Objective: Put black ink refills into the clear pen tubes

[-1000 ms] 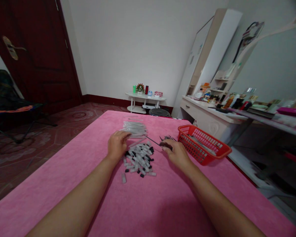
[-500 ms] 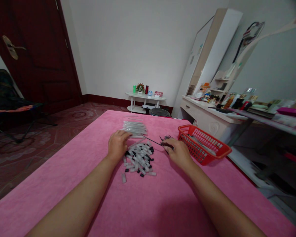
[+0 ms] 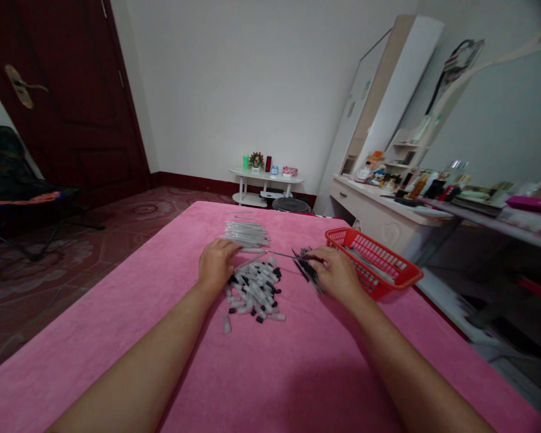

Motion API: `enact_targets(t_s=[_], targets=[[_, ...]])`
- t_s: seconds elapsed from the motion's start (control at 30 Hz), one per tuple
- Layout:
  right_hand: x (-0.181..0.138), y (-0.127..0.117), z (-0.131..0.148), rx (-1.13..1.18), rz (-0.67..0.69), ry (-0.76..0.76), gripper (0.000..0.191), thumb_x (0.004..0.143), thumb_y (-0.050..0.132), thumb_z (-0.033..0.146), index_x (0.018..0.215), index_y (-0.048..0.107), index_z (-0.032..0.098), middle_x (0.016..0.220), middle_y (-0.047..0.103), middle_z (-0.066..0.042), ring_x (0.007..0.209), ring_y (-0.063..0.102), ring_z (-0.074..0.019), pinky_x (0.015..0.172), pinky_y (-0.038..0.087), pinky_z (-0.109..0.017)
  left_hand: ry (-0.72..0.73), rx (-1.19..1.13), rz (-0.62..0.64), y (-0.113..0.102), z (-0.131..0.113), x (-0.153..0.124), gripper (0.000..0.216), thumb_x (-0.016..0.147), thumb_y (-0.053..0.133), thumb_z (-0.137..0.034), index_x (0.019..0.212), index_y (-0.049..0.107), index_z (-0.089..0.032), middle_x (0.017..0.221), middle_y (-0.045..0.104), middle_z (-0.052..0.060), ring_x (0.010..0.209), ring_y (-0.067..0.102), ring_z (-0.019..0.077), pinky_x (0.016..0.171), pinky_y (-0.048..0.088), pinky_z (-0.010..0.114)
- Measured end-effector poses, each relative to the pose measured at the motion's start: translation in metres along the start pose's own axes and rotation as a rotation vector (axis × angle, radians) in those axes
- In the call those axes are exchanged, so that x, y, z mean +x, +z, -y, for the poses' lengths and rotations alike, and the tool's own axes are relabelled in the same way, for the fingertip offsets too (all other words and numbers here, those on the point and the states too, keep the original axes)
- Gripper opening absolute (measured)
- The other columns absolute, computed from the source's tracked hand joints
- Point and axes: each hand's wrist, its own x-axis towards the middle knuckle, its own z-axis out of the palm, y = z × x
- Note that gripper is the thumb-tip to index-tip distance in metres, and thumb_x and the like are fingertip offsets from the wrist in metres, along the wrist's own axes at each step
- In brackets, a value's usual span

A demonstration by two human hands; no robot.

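My left hand (image 3: 215, 264) is closed on a clear pen barrel (image 3: 253, 250), which points to the right. My right hand (image 3: 336, 269) pinches a thin dark pen refill (image 3: 285, 255), its tip at the open end of the barrel; whether it has entered cannot be made out. Just beyond my left hand lies a stack of clear pen barrels (image 3: 247, 231). Between my hands is a heap of translucent pen caps (image 3: 255, 288) mixed with small black plugs (image 3: 259, 320). A bunch of dark refills (image 3: 301, 267) lies beside my right hand, partly hidden by it.
A red plastic basket (image 3: 399, 273) with long thin pieces inside stands to the right on the pink cloth (image 3: 234, 385). Farther right is a dressing table (image 3: 379, 207) crowded with bottles. A small white side table (image 3: 265, 176) stands by the wall.
My right hand has moved slightly right, and the refill now lies flatter, lined up with the barrel. More of the refill bunch shows. My left hand has hardly moved.
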Motion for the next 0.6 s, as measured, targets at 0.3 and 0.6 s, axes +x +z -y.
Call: enact_targets(t_s=[0.3, 0.6], targets=[[0.000, -0.003, 0.006, -0.016, 0.047, -0.004, 0.023, 0.081, 0.053, 0.016, 0.093, 0.072, 0.022, 0.097, 0.070, -0.004, 0.091, 0.062, -0.0175, 0.084, 0.042, -0.027, 0.121, -0.029, 0.042, 0.000, -0.007, 0.001, 0.028, 0.083, 0.047, -0.014, 0.100, 0.067, -0.024, 0.097, 0.066, 0.006, 0.094, 0.053, 0.0203, 0.083, 0.042, 0.031], [-0.001, 0.009, 0.018, 0.247, -0.066, 0.012, 0.025, 0.077, 0.058, 0.024, 0.101, 0.067, 0.018, 0.091, 0.069, -0.006, 0.082, 0.062, -0.0170, 0.078, 0.045, -0.029, 0.154, -0.278, 0.037, 0.007, -0.024, -0.003, 0.033, 0.081, 0.047, -0.009, 0.102, 0.068, -0.023, 0.095, 0.068, 0.005, 0.093, 0.057, 0.0183, 0.083, 0.046, 0.031]])
